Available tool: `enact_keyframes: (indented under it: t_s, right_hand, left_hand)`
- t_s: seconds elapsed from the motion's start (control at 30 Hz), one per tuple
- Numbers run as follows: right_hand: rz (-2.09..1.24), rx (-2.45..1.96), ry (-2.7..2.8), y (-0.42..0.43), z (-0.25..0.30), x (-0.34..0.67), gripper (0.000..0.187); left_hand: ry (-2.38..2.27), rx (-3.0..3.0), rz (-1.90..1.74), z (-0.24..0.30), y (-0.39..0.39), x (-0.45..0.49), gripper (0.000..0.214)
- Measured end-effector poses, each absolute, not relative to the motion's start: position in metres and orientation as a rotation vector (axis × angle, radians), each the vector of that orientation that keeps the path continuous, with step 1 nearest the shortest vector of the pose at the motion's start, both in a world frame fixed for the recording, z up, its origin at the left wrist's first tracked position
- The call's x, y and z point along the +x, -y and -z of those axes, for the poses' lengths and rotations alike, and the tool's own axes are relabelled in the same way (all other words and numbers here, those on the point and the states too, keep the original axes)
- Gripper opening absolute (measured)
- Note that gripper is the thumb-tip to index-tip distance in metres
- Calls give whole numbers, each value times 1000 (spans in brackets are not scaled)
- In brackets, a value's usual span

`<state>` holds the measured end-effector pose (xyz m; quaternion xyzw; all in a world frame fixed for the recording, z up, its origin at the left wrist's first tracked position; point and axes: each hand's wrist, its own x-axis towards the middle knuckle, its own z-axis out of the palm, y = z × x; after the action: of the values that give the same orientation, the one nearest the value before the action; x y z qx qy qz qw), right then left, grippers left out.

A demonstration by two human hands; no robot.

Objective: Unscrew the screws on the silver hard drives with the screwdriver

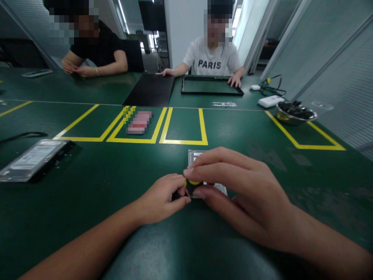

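Observation:
My right hand (pixel 241 190) pinches a screwdriver (pixel 194 186) by its black-and-yellow handle, thumb on the near side and fingers on the far side. Its shaft and tip are out of sight. Beneath it a silver hard drive (pixel 220 189) lies on the green table, mostly covered by my hands. My left hand (pixel 164 198) is closed at the left side of the handle, over the drive's left edge. Its thumb and fingertips come together there; what they grip, if anything, is hidden.
Another hard drive (pixel 35 155) lies at left on the table (pixel 116 163). Yellow tape (pixel 183 141) marks off areas. A metal bowl (pixel 295 116) of dark parts stands at right. Across the table, a person touches a black panel (pixel 150 89) and black frame (pixel 212 93); another person sits at left.

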<state>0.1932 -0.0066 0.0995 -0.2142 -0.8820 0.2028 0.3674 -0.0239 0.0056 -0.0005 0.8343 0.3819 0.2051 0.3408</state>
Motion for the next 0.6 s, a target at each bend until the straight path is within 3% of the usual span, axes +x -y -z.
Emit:
enact_keyframes:
  t_s: [0.6]
  right_hand:
    - [-470,-592,2228,7,-95,194,25]
  left_hand:
    - [-996,2141,-509,2,-6,-25,7]
